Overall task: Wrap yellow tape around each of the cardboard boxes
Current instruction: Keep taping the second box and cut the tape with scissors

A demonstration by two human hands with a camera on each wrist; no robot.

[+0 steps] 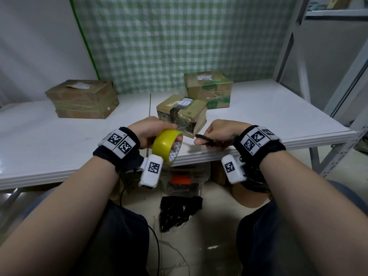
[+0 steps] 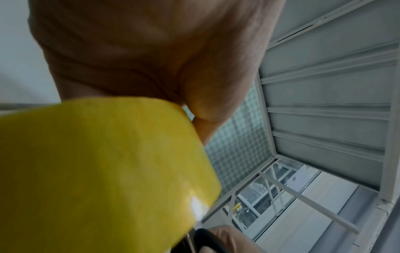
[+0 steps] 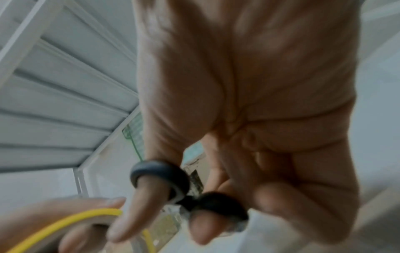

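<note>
Round roll of yellow tape [image 1: 166, 145] held upright over the near table edge, gripped by the left hand [image 1: 148, 132] with fingers curled through its core. Just beyond it, slightly right: small taped cardboard box [image 1: 182, 114], the nearest of three, long axis running left to right. Right hand [image 1: 217, 132] beside, thumb and finger through the black scissors [image 1: 205, 140] loops. Probably next: tape end onto this box.

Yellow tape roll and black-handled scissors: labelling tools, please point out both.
Yellow tape roll [image 1: 163, 140], head view, outer yellow band.
Black-handled scissors [image 3: 160, 172], right wrist view, thumb loop.
</note>
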